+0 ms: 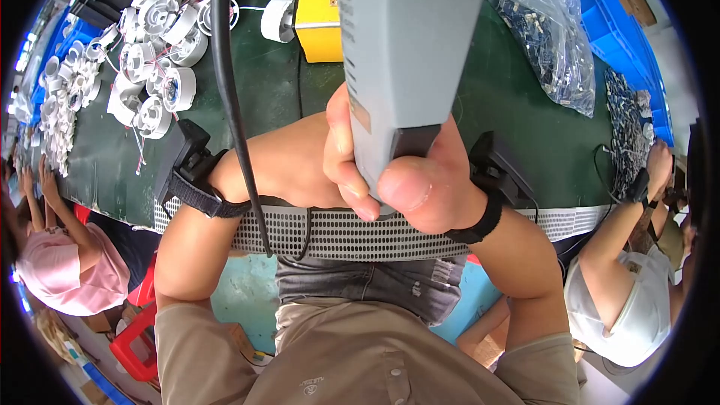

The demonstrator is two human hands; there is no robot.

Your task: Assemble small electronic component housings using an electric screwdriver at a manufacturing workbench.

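Head view: right hand (420, 180) wrapped around grey power tool (405, 52), thumb pressed on its dark trigger, held upright just above the near worktop (525, 142) edge. Left hand (300, 161) sits behind the tool, grip unclear, fingers curled at its side. Black cable (229, 82) hangs left. Farther: white round housings (161, 37), yellow box (319, 7), bag of small parts (547, 30).

Grey tool (405, 67) cut off at twelve o'clock, left hand (292, 161) mostly hidden behind it, small dark parts in clear bag (551, 37) at one o'clock too small to tell
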